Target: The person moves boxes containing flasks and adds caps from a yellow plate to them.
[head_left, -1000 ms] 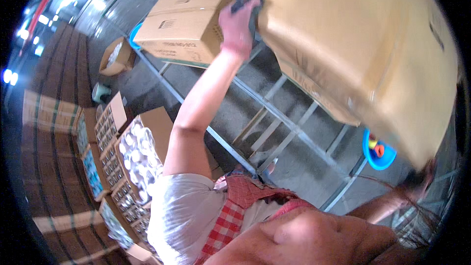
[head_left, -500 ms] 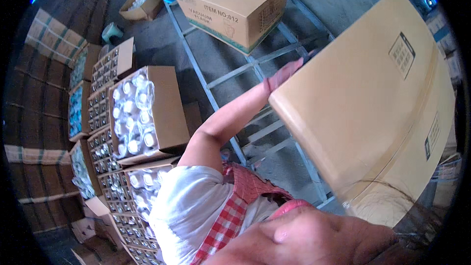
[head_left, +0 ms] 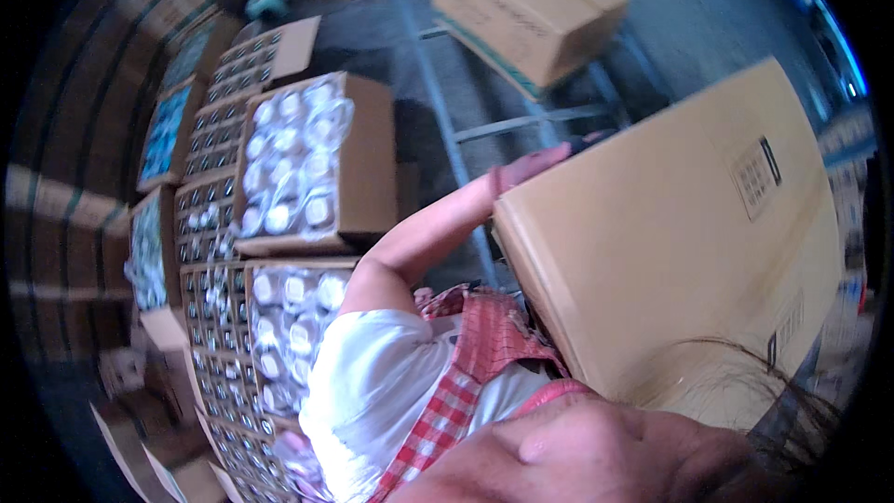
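A large cardboard box [head_left: 670, 214] is slanting across the space before the person's chest, toward the right. The left hand [head_left: 542, 164] is touching its far left corner; how far the fingers are opening cannot be told, and the right hand's state is not showing. Beyond, a closed carton [head_left: 521, 14] is resting on a metal frame [head_left: 489, 128]. Leftward, an open box [head_left: 370, 163] is holding plastic-wrapped, white-topped items [head_left: 287, 140].

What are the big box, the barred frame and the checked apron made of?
Big box: likely cardboard, matte brown, with folded edges.
Barred frame: probably metal, dull grey, with thin straight bars; blur leaves it open.
Checked apron: seems woven cloth, soft and matte, because it wrinkles and bends around the body.
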Motion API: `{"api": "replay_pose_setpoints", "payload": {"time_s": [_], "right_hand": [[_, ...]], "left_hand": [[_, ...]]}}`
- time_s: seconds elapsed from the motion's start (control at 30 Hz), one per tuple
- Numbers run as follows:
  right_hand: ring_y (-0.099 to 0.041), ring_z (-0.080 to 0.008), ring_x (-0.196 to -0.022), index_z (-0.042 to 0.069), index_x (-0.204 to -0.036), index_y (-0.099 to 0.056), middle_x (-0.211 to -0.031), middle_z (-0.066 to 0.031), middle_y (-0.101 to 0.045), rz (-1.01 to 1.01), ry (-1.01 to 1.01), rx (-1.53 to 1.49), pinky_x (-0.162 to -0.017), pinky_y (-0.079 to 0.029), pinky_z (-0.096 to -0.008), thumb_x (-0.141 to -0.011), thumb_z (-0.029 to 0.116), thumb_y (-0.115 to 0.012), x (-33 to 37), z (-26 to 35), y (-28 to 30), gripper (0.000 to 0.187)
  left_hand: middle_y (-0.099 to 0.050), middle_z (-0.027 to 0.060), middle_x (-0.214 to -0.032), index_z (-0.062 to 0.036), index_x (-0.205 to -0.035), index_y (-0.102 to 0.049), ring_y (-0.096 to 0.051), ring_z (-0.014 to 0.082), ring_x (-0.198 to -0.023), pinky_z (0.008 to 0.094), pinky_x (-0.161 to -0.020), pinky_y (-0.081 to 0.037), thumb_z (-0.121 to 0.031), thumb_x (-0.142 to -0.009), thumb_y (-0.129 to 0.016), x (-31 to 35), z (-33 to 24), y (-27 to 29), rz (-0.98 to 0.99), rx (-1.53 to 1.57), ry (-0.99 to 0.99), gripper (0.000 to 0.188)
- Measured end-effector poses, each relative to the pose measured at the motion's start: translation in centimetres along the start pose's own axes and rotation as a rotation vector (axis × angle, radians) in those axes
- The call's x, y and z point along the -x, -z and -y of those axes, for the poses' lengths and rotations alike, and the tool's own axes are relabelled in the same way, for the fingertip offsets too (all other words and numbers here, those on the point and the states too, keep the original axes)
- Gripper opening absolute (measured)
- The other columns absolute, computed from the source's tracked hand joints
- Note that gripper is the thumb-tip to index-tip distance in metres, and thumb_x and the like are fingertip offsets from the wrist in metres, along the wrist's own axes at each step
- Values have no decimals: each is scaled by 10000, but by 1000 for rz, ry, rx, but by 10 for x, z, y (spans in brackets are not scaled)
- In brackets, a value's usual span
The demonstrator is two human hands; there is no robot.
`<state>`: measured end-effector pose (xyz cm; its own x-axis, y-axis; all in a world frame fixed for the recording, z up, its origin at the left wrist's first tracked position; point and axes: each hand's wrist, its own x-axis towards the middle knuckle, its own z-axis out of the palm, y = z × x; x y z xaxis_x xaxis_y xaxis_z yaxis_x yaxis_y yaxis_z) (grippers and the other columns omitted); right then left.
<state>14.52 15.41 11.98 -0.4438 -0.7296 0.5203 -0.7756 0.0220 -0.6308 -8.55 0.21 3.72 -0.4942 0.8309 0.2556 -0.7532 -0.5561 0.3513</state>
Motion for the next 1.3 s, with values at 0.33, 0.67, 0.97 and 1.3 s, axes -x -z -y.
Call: {"api": "replay_pose_setpoints", "payload": {"time_s": [0.33, 0.67, 0.97, 1.3], "right_hand": [[-515, -178, -868, -14, -903, -578, -997, -137, -546, 262, 155, -125, -740, -432, -290, -788, 120, -473, -49, 42, -178, 205], [-521, -162, -837, 1, -880, -591, -974, -121, -560, 445, 224, -275, -713, -437, -276, -790, 129, -478, 25, 101, -215, 193], [-527, -147, -808, 15, -860, -603, -954, -106, -572, 397, 165, -245, -689, -442, -262, -792, 137, -482, 75, 123, -188, 185], [-500, -86, -751, 55, -897, -604, -864, -31, -552, -226, -764, -631, -634, -410, -215, -763, 177, -543, 116, 74, -496, 191]], "left_hand": [[-469, 58, -1163, -103, -1221, -370, -475, 163, -1026, 319, -878, -371, -380, -859, -376, 230, 17, 27, 107, 277, 59, 456], [-445, 73, -1188, -77, -1227, -354, -455, 172, -1059, 314, -906, -358, -384, -875, -318, 413, 108, -51, -550, -275, -611, 469], [-502, 86, -1123, -56, -1196, -391, -506, 212, -986, 341, -846, -396, -505, -834, -314, 591, 258, -151, -705, -91, -1075, 582], [-452, 98, -1137, -34, -1194, -373, -512, 256, -924, 374, -800, -409, -435, -808, -439, 838, 430, -211, -2250, -453, -1874, 561]]}}
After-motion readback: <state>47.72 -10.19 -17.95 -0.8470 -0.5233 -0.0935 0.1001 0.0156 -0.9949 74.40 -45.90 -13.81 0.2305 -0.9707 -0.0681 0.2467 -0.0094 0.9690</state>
